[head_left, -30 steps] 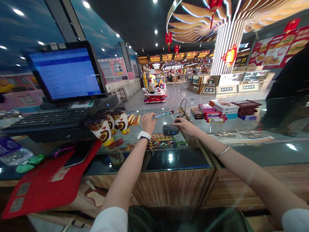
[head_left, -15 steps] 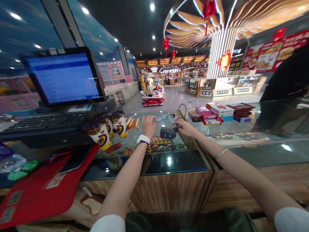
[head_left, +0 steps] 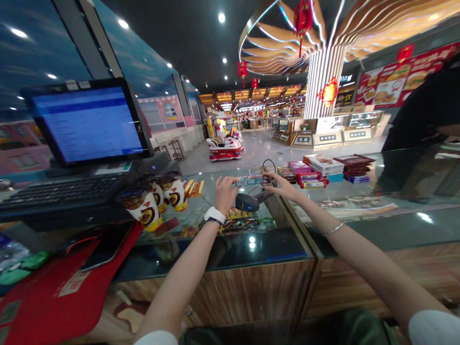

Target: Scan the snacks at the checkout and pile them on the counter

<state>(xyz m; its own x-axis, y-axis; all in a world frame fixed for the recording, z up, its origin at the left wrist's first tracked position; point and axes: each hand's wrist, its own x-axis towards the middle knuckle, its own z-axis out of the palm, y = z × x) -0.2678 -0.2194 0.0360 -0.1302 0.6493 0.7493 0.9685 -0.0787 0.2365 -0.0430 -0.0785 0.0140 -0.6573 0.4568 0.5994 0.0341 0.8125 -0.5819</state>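
A slim light-blue packet (head_left: 250,180) is stretched between my two hands above the glass counter. My left hand (head_left: 225,192), with a white watch on its wrist, is closed on the packet's left end. At its right end are the thumb and fingers of my right hand (head_left: 281,186), which appear closed on it. A dark handheld barcode scanner (head_left: 247,202) lies on the glass just below the packet. Its handle points right, under my right hand, and a small blue light glows on its head.
Left are a monitor (head_left: 89,122), a keyboard (head_left: 64,189), several patterned paper cups (head_left: 143,208) and snack packs (head_left: 194,188). A phone (head_left: 108,247) rests on a red mat (head_left: 77,287). Stacked boxes and packets (head_left: 325,165) stand right; a person in black (head_left: 424,110) is beyond them.
My right hand has let go of the scanner handle and moved up to the packet's right end. The scanner now rests on the counter. The view has shifted slightly.
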